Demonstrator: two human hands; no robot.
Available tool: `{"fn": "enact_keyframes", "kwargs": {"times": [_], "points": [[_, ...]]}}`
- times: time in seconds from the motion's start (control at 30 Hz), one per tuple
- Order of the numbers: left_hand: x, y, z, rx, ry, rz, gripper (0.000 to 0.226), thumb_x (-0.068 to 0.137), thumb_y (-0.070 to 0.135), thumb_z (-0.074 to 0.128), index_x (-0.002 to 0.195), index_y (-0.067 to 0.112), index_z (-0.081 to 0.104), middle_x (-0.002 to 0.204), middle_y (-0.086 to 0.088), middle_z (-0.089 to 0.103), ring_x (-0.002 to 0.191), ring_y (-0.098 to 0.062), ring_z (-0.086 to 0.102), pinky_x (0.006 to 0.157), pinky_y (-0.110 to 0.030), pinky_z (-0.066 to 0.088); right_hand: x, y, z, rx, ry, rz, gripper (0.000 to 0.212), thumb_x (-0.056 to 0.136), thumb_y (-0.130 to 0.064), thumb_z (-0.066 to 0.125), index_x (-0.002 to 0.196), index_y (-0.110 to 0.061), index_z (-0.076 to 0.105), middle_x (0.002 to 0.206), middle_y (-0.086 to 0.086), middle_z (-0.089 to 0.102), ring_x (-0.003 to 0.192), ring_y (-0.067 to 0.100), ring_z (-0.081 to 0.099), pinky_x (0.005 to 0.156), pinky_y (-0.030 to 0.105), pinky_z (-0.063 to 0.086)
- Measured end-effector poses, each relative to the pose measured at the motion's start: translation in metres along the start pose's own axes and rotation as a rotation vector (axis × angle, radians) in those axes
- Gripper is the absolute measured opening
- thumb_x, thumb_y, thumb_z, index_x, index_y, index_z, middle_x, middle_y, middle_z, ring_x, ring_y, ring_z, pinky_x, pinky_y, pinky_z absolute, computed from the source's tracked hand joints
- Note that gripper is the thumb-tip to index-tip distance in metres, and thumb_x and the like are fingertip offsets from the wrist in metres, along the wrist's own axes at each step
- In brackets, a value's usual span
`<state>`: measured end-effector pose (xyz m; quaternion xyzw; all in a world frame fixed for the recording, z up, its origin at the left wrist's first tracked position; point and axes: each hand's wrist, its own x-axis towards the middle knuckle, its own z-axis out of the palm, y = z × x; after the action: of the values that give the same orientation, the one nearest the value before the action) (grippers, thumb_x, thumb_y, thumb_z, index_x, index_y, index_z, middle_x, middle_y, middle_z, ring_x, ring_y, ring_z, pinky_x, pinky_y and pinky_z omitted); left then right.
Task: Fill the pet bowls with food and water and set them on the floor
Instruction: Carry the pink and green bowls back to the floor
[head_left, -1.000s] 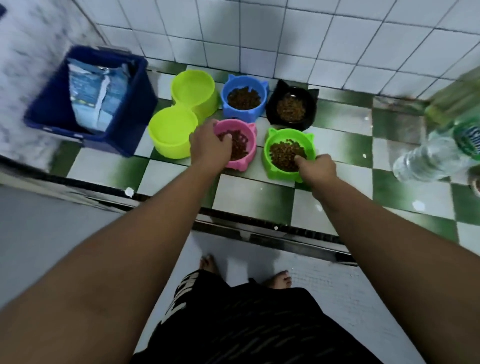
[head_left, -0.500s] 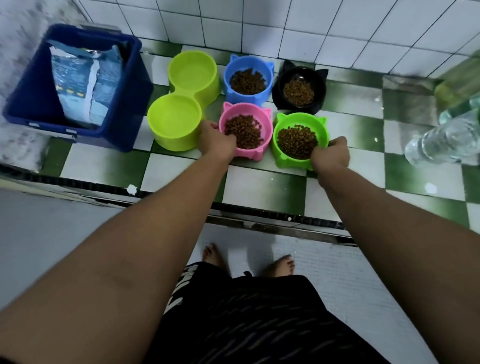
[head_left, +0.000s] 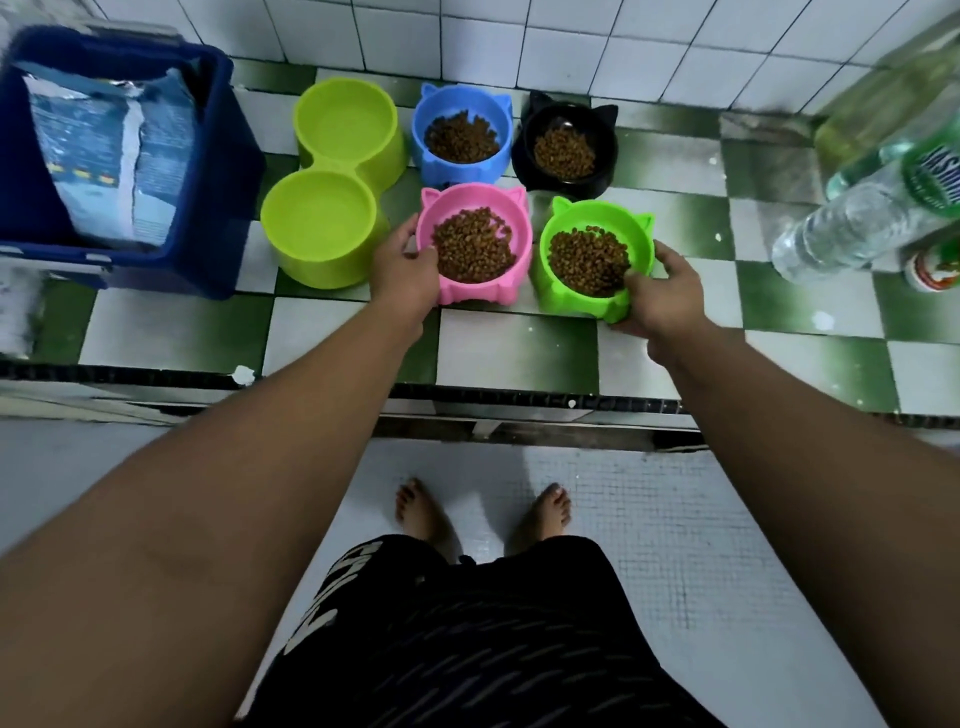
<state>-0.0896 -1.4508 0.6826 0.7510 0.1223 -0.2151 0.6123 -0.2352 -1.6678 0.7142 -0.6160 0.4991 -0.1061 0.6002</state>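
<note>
L hand (head_left: 402, 275) grips pink bowl (head_left: 478, 293) at its 8 o'clock rim, thumb hooked inside. R hand (head_left: 660, 296) grips green bowl (head_left: 571, 304) at its 5 o'clock, thumb over the rim. Both full of kibble (head_left: 472, 249), side by side on the tiled ledge (head_left: 509, 343), apart afaict. Blue bowl (head_left: 460, 98) at pink's 12, black bowl (head_left: 566, 179) at green's 12, both w/ kibble. Double bowl (head_left: 337, 166) at pink's 9, just beside L hand; can't tell if it has water. Bottle (head_left: 857, 218) at green's 3, well apart. Step looks like lift + lower to floor (head_left: 675, 545). Lift straight up, keep both level (one-sided grip tends to tip, so spill risk), clear ledge edge at 6 before lowering, don't clip double bowl.
</note>
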Motion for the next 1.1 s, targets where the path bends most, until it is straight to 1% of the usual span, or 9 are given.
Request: {"fn": "enact_keyframes", "kwargs": {"times": [0.2, 0.27, 0.4, 0.47, 0.6, 0.7, 0.8, 0.9, 1.1], "points": [[-0.033, -0.008, -0.024, 0.023, 0.052, 0.098, 0.043, 0.099, 0.019, 0.056, 0.138, 0.037, 0.061, 0.116, -0.004, 0.07, 0.1, -0.026, 0.071, 0.083, -0.05, 0.063, -0.019, -0.007, -0.007, 0.018, -0.096, -0.072, 0.042, 0.099, -0.007, 0.056, 0.133, -0.031, 0.052, 0.108, 0.008, 0.059, 0.091, 0.033, 0.067, 0.061, 0.048, 0.062], [-0.05, -0.011, -0.035, 0.027, 0.098, 0.119, 0.042, 0.1, 0.021, 0.057, 0.138, 0.037, 0.061, 0.114, -0.002, 0.07, 0.098, -0.025, 0.072, 0.08, -0.049, 0.064, -0.028, -0.008, -0.007, -0.01, -0.151, -0.104, 0.04, 0.099, -0.008, 0.056, 0.13, -0.033, 0.052, 0.112, 0.011, 0.06, 0.095, 0.037, 0.068, 0.059, 0.045, 0.062], [-0.093, -0.021, -0.062, -0.007, 0.219, 0.11, 0.043, 0.1, 0.019, 0.057, 0.14, 0.038, 0.06, 0.11, -0.001, 0.07, 0.095, -0.019, 0.073, 0.078, -0.045, 0.065, -0.053, -0.011, -0.006, -0.074, -0.262, -0.144, 0.042, 0.099, -0.011, 0.057, 0.137, -0.029, 0.051, 0.125, 0.016, 0.061, 0.084, 0.028, 0.067, 0.049, 0.035, 0.06], [-0.117, -0.03, -0.076, -0.024, 0.277, 0.115, 0.042, 0.1, 0.02, 0.057, 0.138, 0.036, 0.061, 0.102, 0.0, 0.072, 0.091, -0.017, 0.074, 0.077, -0.043, 0.065, -0.068, -0.011, -0.004, -0.099, -0.309, -0.177, 0.043, 0.099, -0.012, 0.058, 0.138, -0.03, 0.051, 0.124, 0.015, 0.063, 0.082, 0.027, 0.069, 0.051, 0.037, 0.06], [-0.161, -0.047, -0.113, -0.081, 0.398, 0.132, 0.042, 0.099, 0.02, 0.057, 0.14, 0.031, 0.062, 0.1, -0.002, 0.073, 0.085, -0.013, 0.073, 0.076, -0.032, 0.063, -0.102, -0.009, 0.011, -0.125, -0.417, -0.217, 0.04, 0.099, -0.012, 0.058, 0.134, -0.03, 0.053, 0.106, 0.009, 0.068, 0.09, 0.036, 0.073, 0.057, 0.043, 0.062], [-0.191, -0.055, -0.146, -0.147, 0.464, 0.108, 0.038, 0.101, 0.019, 0.058, 0.137, 0.028, 0.064, 0.105, -0.006, 0.073, 0.089, -0.021, 0.074, 0.08, -0.041, 0.064, -0.13, -0.005, 0.03, -0.165, -0.496, -0.243, 0.044, 0.099, -0.013, 0.059, 0.137, -0.031, 0.049, 0.116, 0.015, 0.066, 0.089, 0.032, 0.072, 0.056, 0.038, 0.061], [-0.216, -0.07, -0.186, -0.208, 0.51, 0.093, 0.038, 0.102, 0.016, 0.058, 0.138, 0.027, 0.063, 0.1, -0.007, 0.074, 0.081, -0.023, 0.076, 0.07, -0.046, 0.065, -0.164, 0.001, 0.056, -0.189, -0.567, -0.267, 0.047, 0.099, -0.011, 0.059, 0.14, -0.03, 0.047, 0.116, 0.017, 0.063, 0.088, 0.026, 0.07, 0.062, 0.044, 0.063], [-0.236, -0.092, -0.234, -0.238, 0.603, 0.083, 0.035, 0.1, 0.017, 0.06, 0.132, 0.03, 0.067, 0.102, -0.007, 0.076, 0.085, -0.026, 0.076, 0.074, -0.053, 0.064, -0.201, 0.012, 0.089, -0.204, -0.642, -0.286, 0.045, 0.098, -0.012, 0.06, 0.138, -0.029, 0.049, 0.118, 0.019, 0.062, 0.096, 0.032, 0.069, 0.064, 0.048, 0.063], [-0.276, -0.135, -0.344, -0.364, 0.773, 0.037, 0.037, 0.101, 0.014, 0.06, 0.137, 0.026, 0.063, 0.104, -0.009, 0.075, 0.082, -0.022, 0.077, 0.07, -0.047, 0.066, -0.294, 0.027, 0.177, -0.236, -0.805, -0.338, 0.048, 0.096, -0.009, 0.062, 0.138, -0.03, 0.051, 0.109, 0.016, 0.06, 0.087, 0.027, 0.068, 0.061, 0.048, 0.062]]}}
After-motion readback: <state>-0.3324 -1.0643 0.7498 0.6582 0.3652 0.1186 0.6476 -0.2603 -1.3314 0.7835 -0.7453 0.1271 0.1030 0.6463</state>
